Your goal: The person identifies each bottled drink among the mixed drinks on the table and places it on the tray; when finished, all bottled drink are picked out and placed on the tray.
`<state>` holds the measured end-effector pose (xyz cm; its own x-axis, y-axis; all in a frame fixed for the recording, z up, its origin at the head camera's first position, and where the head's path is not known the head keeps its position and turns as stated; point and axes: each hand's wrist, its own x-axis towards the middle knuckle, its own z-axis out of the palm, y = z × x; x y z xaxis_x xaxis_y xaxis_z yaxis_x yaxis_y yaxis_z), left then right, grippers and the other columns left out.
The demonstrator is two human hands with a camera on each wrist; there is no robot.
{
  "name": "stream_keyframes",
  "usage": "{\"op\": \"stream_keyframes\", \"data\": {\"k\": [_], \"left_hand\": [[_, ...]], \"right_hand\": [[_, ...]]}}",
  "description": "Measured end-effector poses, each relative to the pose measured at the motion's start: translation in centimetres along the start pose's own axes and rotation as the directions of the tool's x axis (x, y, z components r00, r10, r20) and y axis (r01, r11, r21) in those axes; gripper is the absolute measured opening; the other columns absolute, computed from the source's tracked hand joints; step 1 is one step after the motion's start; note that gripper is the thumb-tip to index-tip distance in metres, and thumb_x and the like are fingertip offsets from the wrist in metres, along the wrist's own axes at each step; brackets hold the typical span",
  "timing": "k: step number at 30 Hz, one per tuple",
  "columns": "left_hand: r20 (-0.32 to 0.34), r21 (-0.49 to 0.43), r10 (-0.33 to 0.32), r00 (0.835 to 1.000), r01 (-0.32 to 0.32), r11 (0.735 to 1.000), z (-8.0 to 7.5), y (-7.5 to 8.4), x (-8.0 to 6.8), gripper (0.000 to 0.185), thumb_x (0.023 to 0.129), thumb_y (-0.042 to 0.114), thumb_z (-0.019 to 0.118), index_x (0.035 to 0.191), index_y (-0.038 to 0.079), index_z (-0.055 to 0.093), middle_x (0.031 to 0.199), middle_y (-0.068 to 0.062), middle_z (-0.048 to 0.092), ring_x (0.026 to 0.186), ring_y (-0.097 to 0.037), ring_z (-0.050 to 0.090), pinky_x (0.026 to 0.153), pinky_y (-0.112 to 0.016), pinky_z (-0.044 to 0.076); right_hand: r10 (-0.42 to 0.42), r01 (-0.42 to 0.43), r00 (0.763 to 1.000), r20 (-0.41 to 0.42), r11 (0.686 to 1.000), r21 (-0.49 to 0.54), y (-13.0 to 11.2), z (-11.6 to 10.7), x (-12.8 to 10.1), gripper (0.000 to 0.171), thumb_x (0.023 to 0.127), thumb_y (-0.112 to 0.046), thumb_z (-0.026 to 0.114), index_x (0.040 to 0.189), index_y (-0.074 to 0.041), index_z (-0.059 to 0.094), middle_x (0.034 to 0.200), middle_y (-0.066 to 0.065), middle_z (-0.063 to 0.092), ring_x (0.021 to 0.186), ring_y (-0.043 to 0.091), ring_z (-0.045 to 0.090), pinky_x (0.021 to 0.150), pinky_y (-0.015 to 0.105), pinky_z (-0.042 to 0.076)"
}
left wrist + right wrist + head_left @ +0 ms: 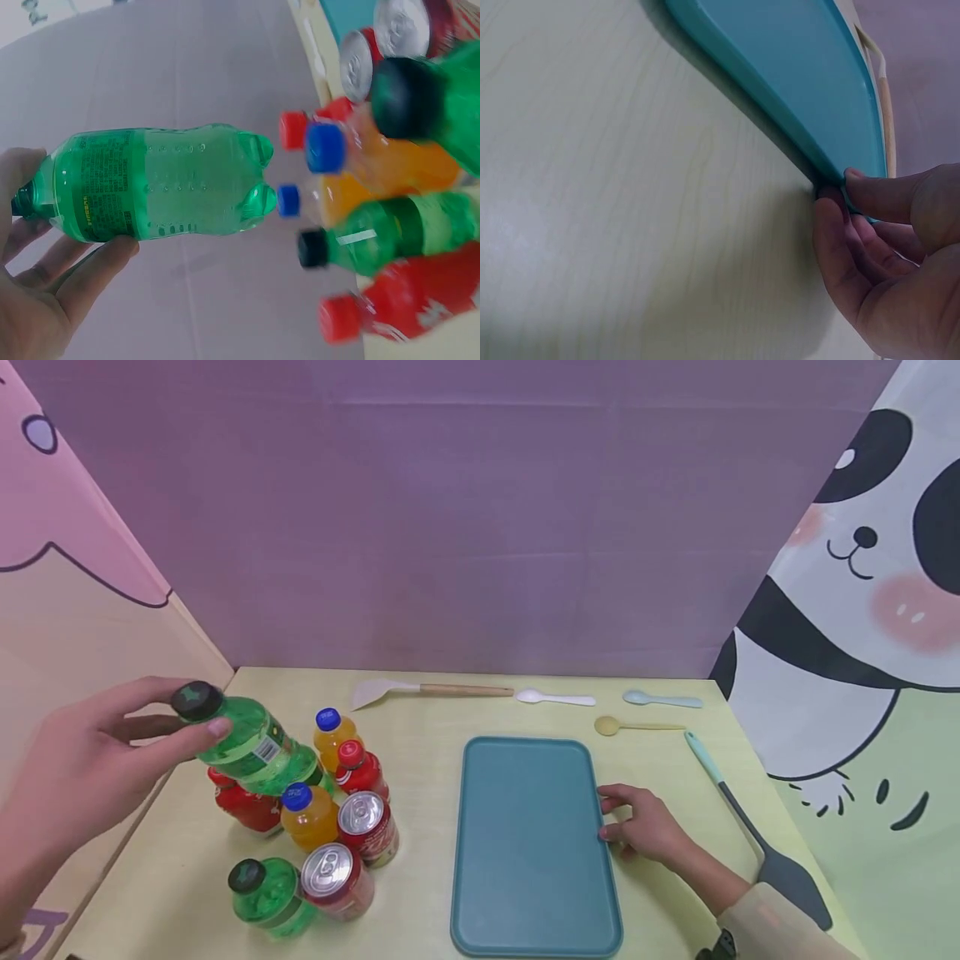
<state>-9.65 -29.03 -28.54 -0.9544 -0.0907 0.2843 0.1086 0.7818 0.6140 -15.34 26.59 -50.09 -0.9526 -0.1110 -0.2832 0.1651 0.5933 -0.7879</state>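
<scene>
Green bottle (pixel 251 745) is up in the air, left of our tray (pixel 525 893), above the other drinks (pixel 330 835). Our left hand (pixel 82 768) grips it near the cap. Our right hand (pixel 648 825) pinches the tray's right edge.

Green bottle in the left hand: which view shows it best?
The left wrist view: the green bottle fills the frame, label readable, gripped near its neck. The head view shows it tilted above the other drinks, cap visible. The right wrist view misses it.
</scene>
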Motion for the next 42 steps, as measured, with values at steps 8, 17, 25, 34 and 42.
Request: {"op": "stream_keyframes", "data": {"k": [8, 17, 25, 34, 42], "left_hand": [[0.196, -0.124, 0.065, 0.978, -0.041, 0.991, 3.2, 5.5, 4.4, 0.046, 0.094, 0.042, 0.075, 0.133, 0.022, 0.067, 0.128, -0.008, 0.067, 0.104, -0.016, 0.075, 0.077, -0.033, 0.058], [0.337, -0.344, 0.26, 0.905, -0.139, 0.929, 11.6, 11.9, 8.3, 0.037, 0.092, 0.031, 0.079, 0.123, 0.015, 0.07, 0.112, -0.006, 0.073, 0.1, -0.025, 0.075, 0.086, -0.041, 0.062], [0.39, -0.446, 0.354, 0.85, -0.162, 0.88, 20.6, 15.7, 9.2, 0.032, 0.089, 0.026, 0.083, 0.118, 0.018, 0.073, 0.111, -0.001, 0.072, 0.098, -0.02, 0.074, 0.086, -0.037, 0.061], [0.436, -0.447, 0.323, 0.84, -0.11, 0.888, 29.3, 17.7, 8.9, 0.038, 0.089, 0.026, 0.082, 0.124, 0.014, 0.071, 0.114, -0.001, 0.07, 0.103, -0.019, 0.071, 0.088, -0.035, 0.059], [0.427, -0.379, 0.281, 0.86, -0.112, 0.918, 34.2, 17.7, 9.1, 0.035, 0.091, 0.03, 0.081, 0.121, 0.016, 0.069, 0.114, -0.002, 0.07, 0.112, -0.021, 0.067, 0.087, -0.035, 0.057]], "right_hand": [[0.008, -0.008, 1.0, -0.001, 1.0, -0.005, -0.4, 0.2, -0.2, 0.063, 0.081, 0.007, 0.078, 0.14, 0.001, 0.057, 0.114, 0.015, 0.067, 0.065, 0.021, 0.067, 0.052, 0.038, 0.059], [0.015, -0.015, 1.0, -0.011, 1.0, 0.006, -0.2, 0.1, -0.1, 0.063, 0.081, 0.007, 0.078, 0.14, 0.0, 0.057, 0.114, 0.014, 0.067, 0.068, 0.021, 0.067, 0.053, 0.038, 0.059], [0.002, -0.002, 1.0, -0.021, 1.0, -0.007, -0.2, 0.0, -0.1, 0.062, 0.082, 0.007, 0.077, 0.14, 0.0, 0.057, 0.115, 0.013, 0.067, 0.067, 0.02, 0.067, 0.054, 0.038, 0.059], [0.038, -0.038, 0.999, -0.019, 0.999, -0.016, -0.3, 0.0, -0.2, 0.061, 0.083, 0.005, 0.078, 0.141, -0.002, 0.058, 0.115, 0.011, 0.068, 0.067, 0.02, 0.065, 0.055, 0.038, 0.059], [0.045, -0.045, 0.999, -0.018, 0.999, -0.001, -0.3, 0.1, -0.3, 0.06, 0.084, 0.005, 0.078, 0.14, -0.003, 0.059, 0.113, 0.01, 0.068, 0.064, 0.021, 0.065, 0.055, 0.038, 0.059]]}}
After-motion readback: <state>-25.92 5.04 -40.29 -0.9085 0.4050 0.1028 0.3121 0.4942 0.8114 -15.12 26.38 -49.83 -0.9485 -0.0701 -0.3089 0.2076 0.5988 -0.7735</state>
